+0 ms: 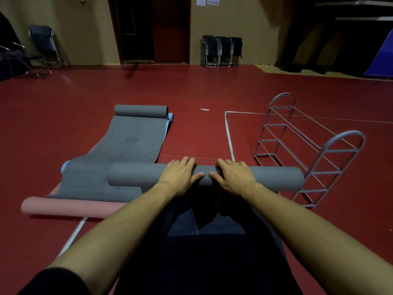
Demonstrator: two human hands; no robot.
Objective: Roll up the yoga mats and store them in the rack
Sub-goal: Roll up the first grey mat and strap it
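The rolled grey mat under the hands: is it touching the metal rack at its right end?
Cannot tell. In the head view the rolled grey mat overlaps the rack, hiding any contact or gap.

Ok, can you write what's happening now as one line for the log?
step: rolling | left hand: pressing grey rolled mat | right hand: pressing same mat | rack: empty, right | unrolled grey mat: left

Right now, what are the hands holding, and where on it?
Both hands, left and right, rest on top of the rolled grey yoga mat near its middle, side by side, fingers laid over the roll. They press it rather than lift it.
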